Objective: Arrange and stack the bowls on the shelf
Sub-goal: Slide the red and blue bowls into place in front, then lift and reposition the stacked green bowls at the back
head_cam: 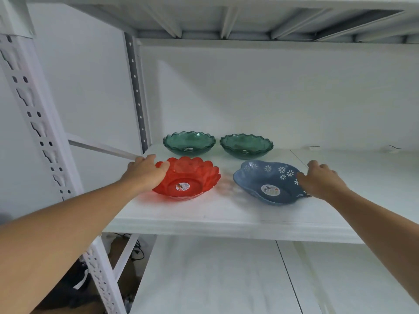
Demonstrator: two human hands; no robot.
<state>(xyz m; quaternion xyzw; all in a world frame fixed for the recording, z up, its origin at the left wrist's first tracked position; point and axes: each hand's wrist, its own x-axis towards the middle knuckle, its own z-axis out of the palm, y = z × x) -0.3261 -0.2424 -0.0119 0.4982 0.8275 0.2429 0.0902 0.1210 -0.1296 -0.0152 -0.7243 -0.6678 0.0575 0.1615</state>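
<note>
Head: hands point(145, 172) on bowl rims point(269, 164)

Light: bright, even, soft, cool white | Shadows: faint, soft-edged ones under the bowls; darker under the upper shelf point(249, 21) at top right | Glare: none strong | Blur: slight softness throughout | Distortion: wide-angle bending of the upright post point(34, 109) and forearms at edges
</note>
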